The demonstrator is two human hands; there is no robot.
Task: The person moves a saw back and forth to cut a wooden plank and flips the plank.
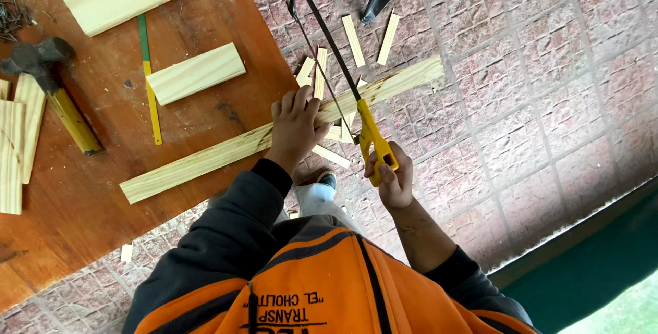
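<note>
At the far left of the frame a hammer [41, 77] lies on the brown table [82, 197], with a short board [196, 73] to its right. A long strip [205, 159] runs from the table's lower left out past its edge toward upper right. The left hand [296, 127] presses down on it at centre frame — fingers flat and spread, palm on the wood. Just right, the right hand [391, 178] is clenched around the yellow handle of a hacksaw [329, 53], whose blade crosses the strip beside the left fingers. Offcuts [353, 39] lie on the paving [534, 101] below.
</note>
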